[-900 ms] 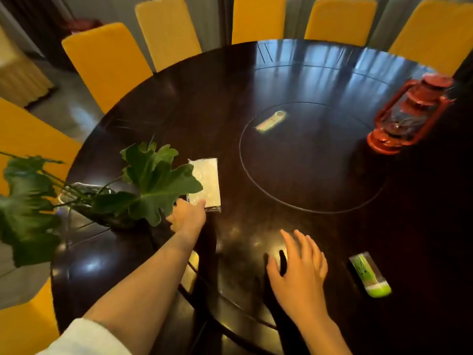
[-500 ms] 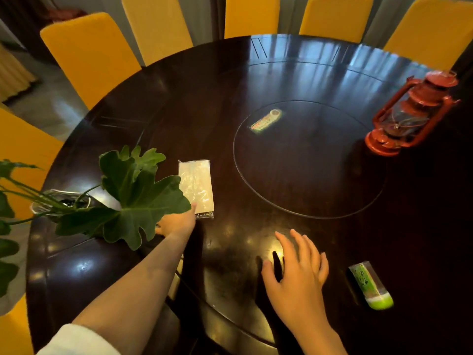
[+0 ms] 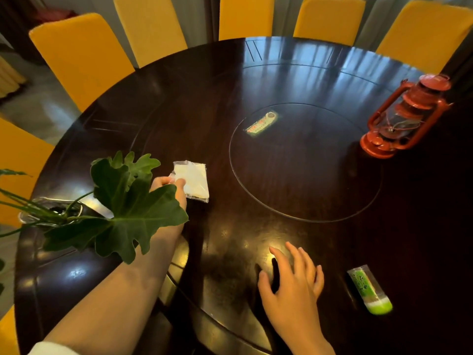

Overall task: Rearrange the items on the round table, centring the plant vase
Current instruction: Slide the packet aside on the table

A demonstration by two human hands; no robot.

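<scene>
The plant vase (image 3: 51, 212), a clear glass bowl with large green leaves, stands at the left edge of the dark round table (image 3: 204, 103). My left hand (image 3: 170, 190), partly behind a leaf, pinches the left corner of a white tissue packet (image 3: 193, 183) and tilts it up off the table. My right hand (image 3: 291, 283) rests flat with spread fingers near the table's front edge. A round inset disc (image 3: 320, 185) marks the table's middle.
A red lantern (image 3: 404, 116) stands at the right. A small flat label strip (image 3: 261, 124) lies on the disc's far left. A green tube (image 3: 368, 290) lies at the front right. Yellow chairs (image 3: 82, 55) ring the table.
My left hand has closed on the tissue packet's corner and lifted that side off the table. My right hand stays where it was.
</scene>
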